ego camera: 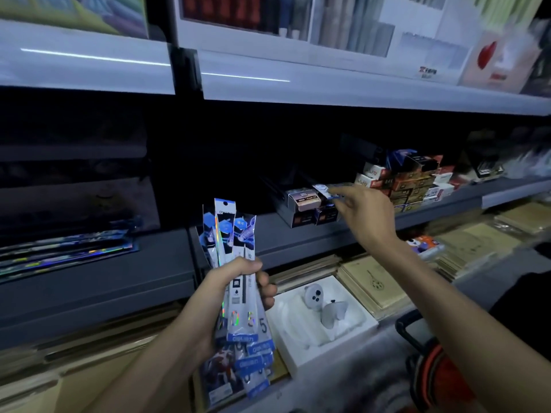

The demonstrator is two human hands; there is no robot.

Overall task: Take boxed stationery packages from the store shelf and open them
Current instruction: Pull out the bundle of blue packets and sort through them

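At chest front | left hand (235,289), fingers curled tight round bundle of slim glossy blue-and-white plastic refill sleeves (231,239): light, slippery, flexible | right hand (368,214), fingers extended at small white-and-blue cardboard carton (323,188) on grey metal shelf (298,234); grip indeterminate, blurred | carton judged light, rigid, crushable: take by side faces.

Shelf (268,234) lies bare left of dark boxes (304,204), crowded rightward.

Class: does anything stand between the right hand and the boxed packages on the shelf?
Nothing visible does. The right hand pinches a blue-and-white package just above the dark boxes on the shelf.
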